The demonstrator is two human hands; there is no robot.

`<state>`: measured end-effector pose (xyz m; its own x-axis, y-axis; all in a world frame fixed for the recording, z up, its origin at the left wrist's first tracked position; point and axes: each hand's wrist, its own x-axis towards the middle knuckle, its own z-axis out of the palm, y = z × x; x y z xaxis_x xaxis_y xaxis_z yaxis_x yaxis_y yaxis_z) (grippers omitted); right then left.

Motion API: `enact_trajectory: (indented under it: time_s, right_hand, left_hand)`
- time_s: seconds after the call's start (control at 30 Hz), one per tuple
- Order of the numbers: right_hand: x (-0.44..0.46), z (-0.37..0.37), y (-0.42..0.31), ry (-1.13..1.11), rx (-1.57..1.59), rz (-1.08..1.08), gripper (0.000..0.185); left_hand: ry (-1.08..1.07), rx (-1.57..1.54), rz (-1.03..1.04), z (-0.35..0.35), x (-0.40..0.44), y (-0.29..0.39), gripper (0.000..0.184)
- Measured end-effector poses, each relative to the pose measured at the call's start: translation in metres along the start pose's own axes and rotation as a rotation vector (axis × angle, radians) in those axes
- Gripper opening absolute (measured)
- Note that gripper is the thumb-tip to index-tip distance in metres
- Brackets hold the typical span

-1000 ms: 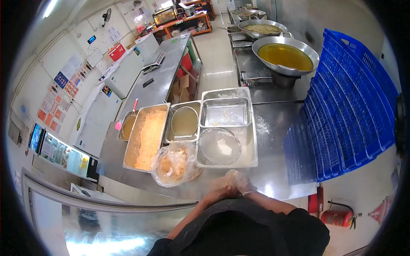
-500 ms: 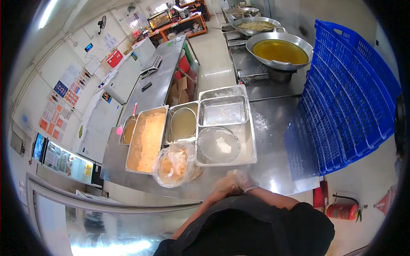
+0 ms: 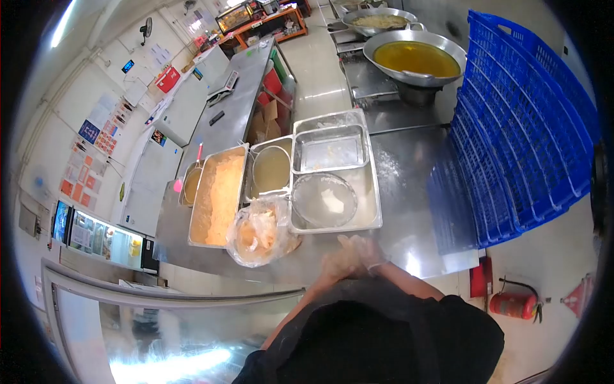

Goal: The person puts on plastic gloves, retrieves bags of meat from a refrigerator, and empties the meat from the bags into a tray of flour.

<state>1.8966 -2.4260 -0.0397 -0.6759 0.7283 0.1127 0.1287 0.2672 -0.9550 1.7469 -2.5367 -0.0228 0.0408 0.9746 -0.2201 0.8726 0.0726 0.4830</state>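
My left hand (image 3: 338, 261) and my right hand (image 3: 366, 251), both in clear plastic gloves, are pressed together at the table's front edge. Their fingers look closed around each other; whether anything lies between them is hidden. Just beyond them sits a steel tray (image 3: 369, 216) bearing a round sieve (image 3: 307, 202) with a white lump in it and a smaller steel pan (image 3: 330, 154). To the left are a clear plastic bag (image 3: 259, 238) with orange-tinted contents, a long pan of orange powder (image 3: 225, 197) and a pan of cloudy liquid (image 3: 272, 168).
Blue crates (image 3: 521, 134) stand on the right. Beyond the steel table (image 3: 416, 185), a wok of yellow oil (image 3: 416, 59) sits on a burner. A red-handled strainer (image 3: 193, 181) is at the left. A fire extinguisher (image 3: 513, 304) is low on the right.
The camera view has tilted, so the table, trays and woks appear higher in the picture. My hands remain pressed together at the table's edge.
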Motion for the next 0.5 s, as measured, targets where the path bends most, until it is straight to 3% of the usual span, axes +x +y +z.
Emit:
enact_trajectory:
  time_s: [0.03, 0.17, 0.23, 0.27, 0.37, 0.5]
  right_hand:
    - [-0.002, 0.003, 0.008, 0.007, -0.004, -0.036, 0.026]
    - [-0.005, 0.009, 0.042, 0.008, -0.217, -0.219, 0.019]
    - [-0.008, 0.013, 0.052, 0.044, -0.279, -0.233, 0.016]
    - [-0.01, 0.014, 0.058, 0.059, -0.311, -0.243, 0.015]
    - [-0.013, 0.019, 0.061, 0.128, -0.432, -0.311, 0.014]
    - [-0.011, 0.017, 0.071, 0.119, -0.442, -0.345, 0.012]
  left_hand:
    - [-0.043, 0.123, 0.042, -0.006, 0.004, 0.002, 0.075]
    - [-0.097, -0.221, 0.099, 0.008, 0.002, -0.007, 0.083]
    - [0.061, -0.478, 0.147, -0.016, -0.014, 0.024, 0.08]
    - [0.022, -0.405, 0.124, 0.012, -0.005, -0.001, 0.075]
    - [-0.158, -0.263, -0.218, -0.02, -0.018, 0.031, 0.073]
    - [0.02, -0.675, -0.163, -0.04, -0.033, 0.051, 0.067]
